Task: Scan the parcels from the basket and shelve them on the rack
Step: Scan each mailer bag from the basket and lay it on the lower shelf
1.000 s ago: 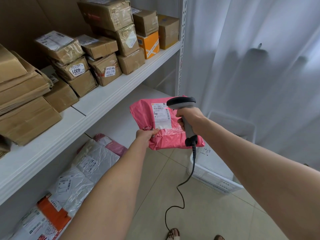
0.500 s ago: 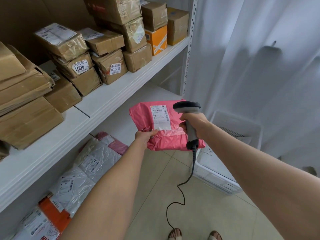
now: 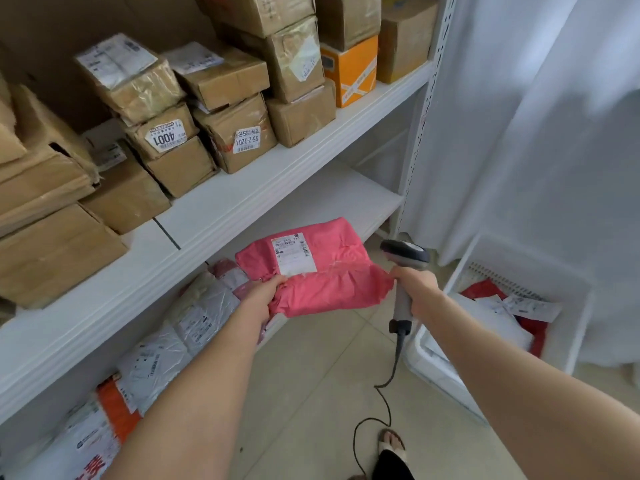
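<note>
Pink parcel (image 3: 332, 282), a soft poly mailer, is held in the air in front of the rack (image 3: 242, 216), between the two hands. The left hand (image 3: 266, 292) pinches its near-left edge, thumb on top and fingers under. The film is crumpled and sags away from that hand, so it likely holds something light and limp, clothing-like, with no stiffness. It looks slick, so a hold on a bunched edge or flat under the middle is safer than on a corner. It does not look fragile. The white label (image 3: 292, 252) sits face up just beyond the left thumb, with a barcode on its right side; the print is too small to read. The right hand (image 3: 417, 289) is wrapped round the handle of the scanner (image 3: 403, 254), whose head sits above that hand, just right of the parcel's corner; contact cannot be told. The cable (image 3: 391, 375) drops below that hand to the floor. The white basket (image 3: 571, 327) is right of the right hand, with red and white mailers inside. Beyond the left hand, taped cardboard boxes fill the shelf: one sticker reads 4001 (image 3: 162, 136), another 56-2-3201 (image 3: 246, 140). The orange box (image 3: 351, 71) print is unreadable. Grey mailers (image 3: 204, 306) lie on the lower shelf, left of the left hand.
</note>
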